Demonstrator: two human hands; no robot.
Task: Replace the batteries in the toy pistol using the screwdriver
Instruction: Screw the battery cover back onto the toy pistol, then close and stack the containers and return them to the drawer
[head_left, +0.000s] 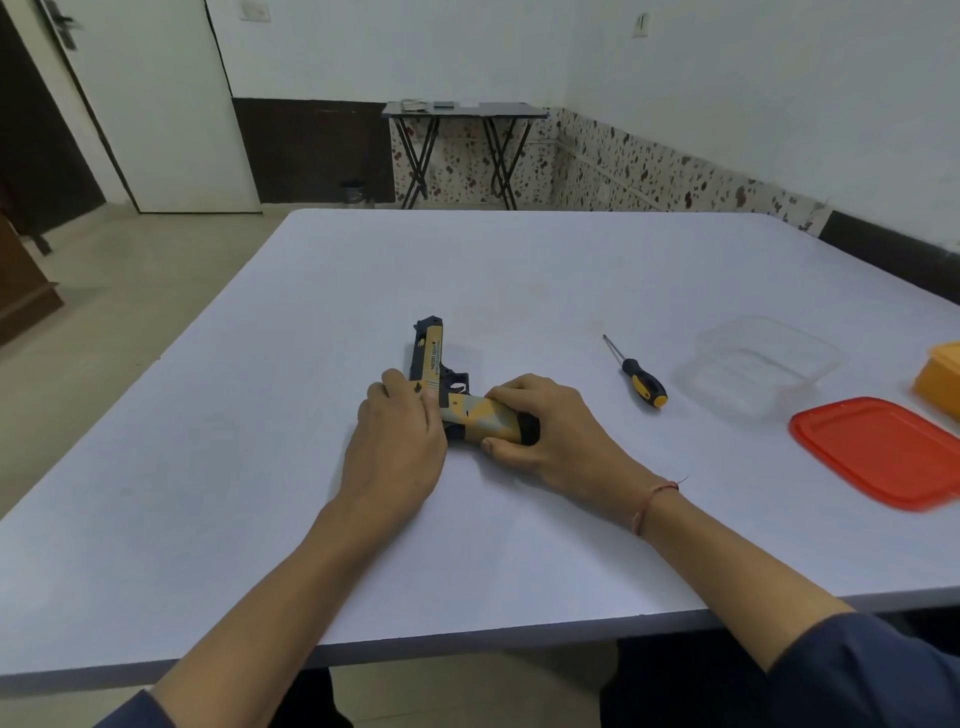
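Observation:
A black and tan toy pistol (435, 364) lies on its side in the middle of the white table (260, 389), barrel pointing away from me. My left hand (400, 441) covers the rear of the slide, fingers laid over it. My right hand (550, 431) grips the tan handle near its black base, thumb underneath and fingers curled over the top. A screwdriver (641, 379) with a black and yellow handle lies untouched on the table, to the right of the pistol.
A clear plastic box (758, 364) stands right of the screwdriver. Its red lid (883, 449) lies nearer me, and a yellow box (940, 379) sits at the right edge. A folding side table (462, 111) stands by the far wall.

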